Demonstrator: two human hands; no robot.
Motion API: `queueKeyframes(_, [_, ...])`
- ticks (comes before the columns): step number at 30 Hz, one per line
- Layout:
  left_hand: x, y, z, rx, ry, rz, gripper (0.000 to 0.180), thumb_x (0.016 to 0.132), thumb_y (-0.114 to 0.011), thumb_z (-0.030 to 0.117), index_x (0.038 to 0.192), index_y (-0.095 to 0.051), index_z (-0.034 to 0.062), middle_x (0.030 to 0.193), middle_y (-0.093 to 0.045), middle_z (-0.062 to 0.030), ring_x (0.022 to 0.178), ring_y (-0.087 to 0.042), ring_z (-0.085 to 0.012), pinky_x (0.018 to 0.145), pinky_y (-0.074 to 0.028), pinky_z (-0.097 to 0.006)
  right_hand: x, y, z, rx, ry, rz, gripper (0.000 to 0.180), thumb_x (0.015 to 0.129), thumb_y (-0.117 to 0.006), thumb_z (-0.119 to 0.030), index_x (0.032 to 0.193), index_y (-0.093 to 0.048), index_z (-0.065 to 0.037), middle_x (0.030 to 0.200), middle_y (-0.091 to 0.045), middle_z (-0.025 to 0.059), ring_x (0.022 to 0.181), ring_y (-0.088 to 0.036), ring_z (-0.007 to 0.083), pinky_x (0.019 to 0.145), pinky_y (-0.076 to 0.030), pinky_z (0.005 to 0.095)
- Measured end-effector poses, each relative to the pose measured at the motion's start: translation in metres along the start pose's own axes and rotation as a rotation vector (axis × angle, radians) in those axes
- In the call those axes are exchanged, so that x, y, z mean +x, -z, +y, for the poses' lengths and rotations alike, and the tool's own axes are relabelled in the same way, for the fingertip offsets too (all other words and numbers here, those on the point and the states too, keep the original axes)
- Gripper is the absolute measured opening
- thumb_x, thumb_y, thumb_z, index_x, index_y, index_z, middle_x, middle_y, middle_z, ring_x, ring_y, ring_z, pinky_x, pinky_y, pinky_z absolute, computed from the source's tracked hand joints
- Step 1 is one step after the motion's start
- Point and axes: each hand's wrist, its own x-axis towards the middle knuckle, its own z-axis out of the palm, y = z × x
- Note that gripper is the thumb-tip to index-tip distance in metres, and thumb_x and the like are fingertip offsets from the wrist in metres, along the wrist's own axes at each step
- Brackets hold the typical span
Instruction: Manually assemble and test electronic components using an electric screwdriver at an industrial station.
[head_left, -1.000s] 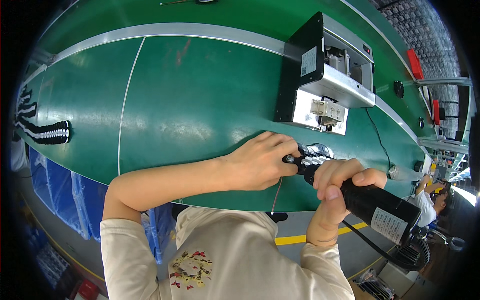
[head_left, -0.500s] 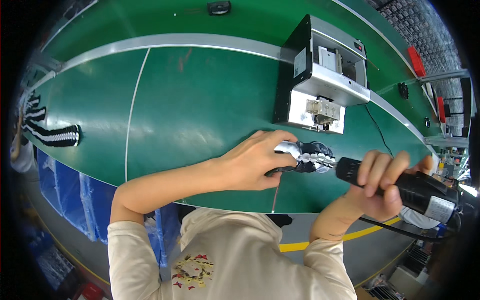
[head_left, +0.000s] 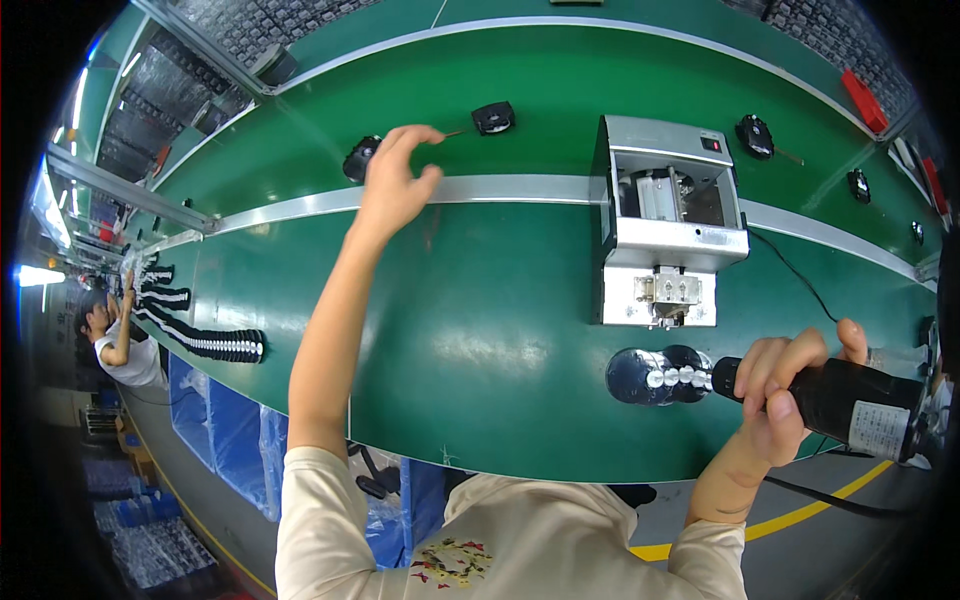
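My left hand (head_left: 400, 180) reaches out over the far green strip, fingers apart and holding nothing. Close to its fingers lie two small black parts: a rounded one (head_left: 361, 160) just left of it, and another (head_left: 493, 118) with a short reddish wire, to its right. My right hand (head_left: 775, 385) is wrapped around a black power screwdriver (head_left: 850, 400) with a white label. The screwdriver points left, its tip at a row of black rounded parts with silvery discs (head_left: 660, 376) on the bench. Whether the tip touches them I cannot tell.
A grey-and-black boxy machine (head_left: 665, 240), probably a screw feeder, stands beyond the row. A metal rail (head_left: 500, 190) separates the bench (head_left: 480, 330) from the far strip. Long rows of black-and-white parts (head_left: 215, 343) lie left, near another person (head_left: 130, 340). More black parts (head_left: 755, 137) sit far right.
My left hand has let go of the black parts and moved far and left, over the far strip. My right hand keeps the screwdriver beside the row. The view has shifted.
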Motion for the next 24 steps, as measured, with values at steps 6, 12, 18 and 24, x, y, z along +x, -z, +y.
queueKeyframes(6, [0.068,-0.092,0.041,0.324,0.115,-0.129,0.055,0.074,-0.066,0.019,0.128,-0.056,0.0230,0.139,-0.043,-0.0171,0.121,-0.046,-0.0401,0.097,-0.044,-0.045,-0.001,0.004,0.011,-0.020,-0.037,-0.004,0.068,0.078,-0.071,-0.009,0.134,-0.032,-0.005,0.067,-0.047,0.0029,0.045,-0.044,0.0116,0.044,-0.043,0.0270])
queueKeyframes(12, [0.098,-0.079,0.052,0.380,0.128,-0.734,0.075,0.072,-0.055,0.001,0.138,-0.046,0.0350,0.155,-0.026,-0.0075,0.129,-0.040,-0.0396,0.105,-0.042,-0.045,0.000,0.008,0.010,-0.017,-0.044,0.004,0.066,0.078,-0.070,-0.007,0.133,-0.032,-0.004,0.068,-0.047,0.0037,0.046,-0.044,0.0114,0.045,-0.043,0.0266])
queueKeyframes(18, [0.099,-0.062,0.049,0.400,-0.013,-0.667,0.070,0.065,-0.064,0.003,0.132,-0.051,0.0210,0.132,-0.053,-0.0121,0.112,-0.057,-0.0355,0.095,-0.049,-0.042,-0.003,0.004,0.009,-0.033,-0.065,-0.014,0.065,0.077,-0.069,-0.006,0.131,-0.033,-0.004,0.069,-0.047,0.0038,0.047,-0.045,0.0119,0.047,-0.043,0.0269])
queueKeyframes(24, [0.046,0.012,0.067,0.248,-0.013,-0.332,0.059,0.061,-0.073,0.015,0.117,-0.055,0.0070,0.105,-0.060,-0.0178,0.100,-0.058,-0.0351,0.088,-0.048,-0.041,-0.001,0.009,0.003,0.009,-0.044,0.028,0.066,0.077,-0.068,-0.004,0.132,-0.033,-0.002,0.068,-0.047,0.0037,0.048,-0.045,0.0113,0.048,-0.044,0.0263])
